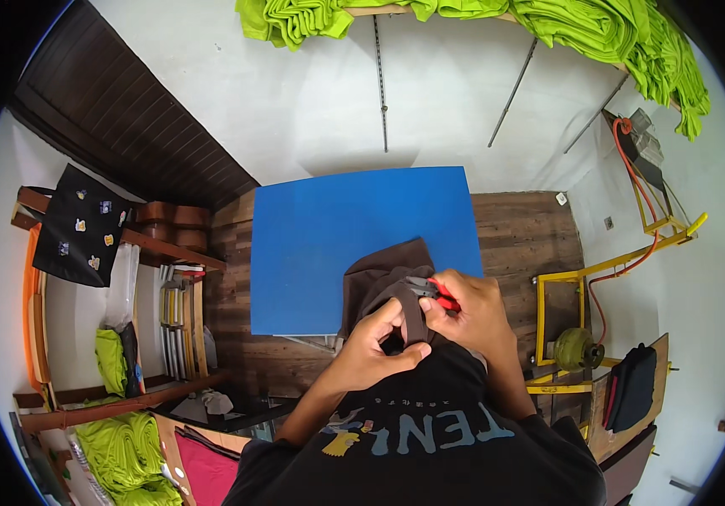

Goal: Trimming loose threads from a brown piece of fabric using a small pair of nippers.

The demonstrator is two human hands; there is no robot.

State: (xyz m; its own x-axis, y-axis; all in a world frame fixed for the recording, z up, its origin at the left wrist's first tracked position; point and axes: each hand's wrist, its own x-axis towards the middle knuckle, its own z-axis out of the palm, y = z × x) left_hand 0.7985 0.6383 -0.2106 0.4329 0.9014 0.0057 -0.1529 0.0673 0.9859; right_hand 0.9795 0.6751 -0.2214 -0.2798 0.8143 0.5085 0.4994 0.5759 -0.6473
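A dark brown cloth garment (pixel 379 274) lies bunched over the near edge of the blue table (pixel 320 228). My left hand (pixel 379 341) is closed on a folded band of it, thumb and fingers gripping the edge. On the right, my right hand (pixel 472 308) is wrapped around small red-handled pliers (pixel 445 295). Their grey jaws point left and rest at the top of the cloth band; whether they bite into the fabric is hard to see. Both hands are close together in front of my chest.
Lime-green cloth is piled on a shelf (pixel 430 12) above and in a stack (pixel 126 447) at lower left. A yellow metal frame (pixel 560 277) with a green motor (pixel 577 347) and orange hose stands right. A black bag (pixel 84 226) hangs on the left rack.
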